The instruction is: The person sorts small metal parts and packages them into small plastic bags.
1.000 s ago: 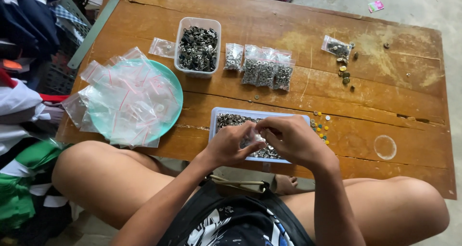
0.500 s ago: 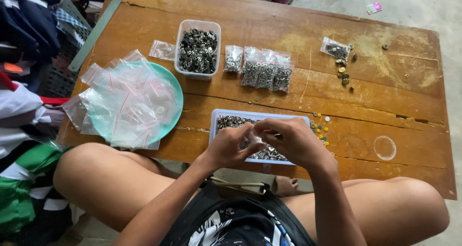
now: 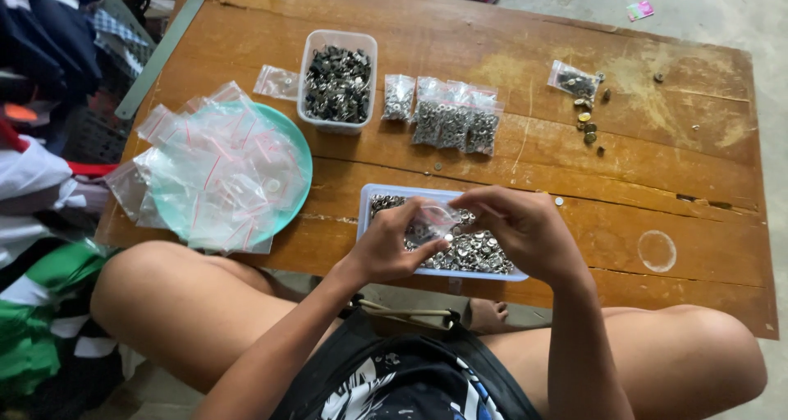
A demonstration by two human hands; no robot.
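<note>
Both of my hands hold a small clear zip bag (image 3: 433,220) just above a shallow clear tray (image 3: 373,195) full of small silver metal rings, at the near edge of the wooden table (image 3: 525,50). My left hand (image 3: 394,243) pinches the bag's left side from below. My right hand (image 3: 521,227) grips its right side from above. The bag's contents are too small to make out.
A teal plate (image 3: 297,153) piled with empty zip bags sits at the left. A clear tub (image 3: 338,42) of dark metal parts stands farther back, with several filled bags (image 3: 447,116) beside it. One more bag (image 3: 574,81) and loose pieces lie at right. Clothes are heaped left of the table.
My hands stay over the tray with the small bag; fingers have shifted slightly on it. Nothing else has moved.
</note>
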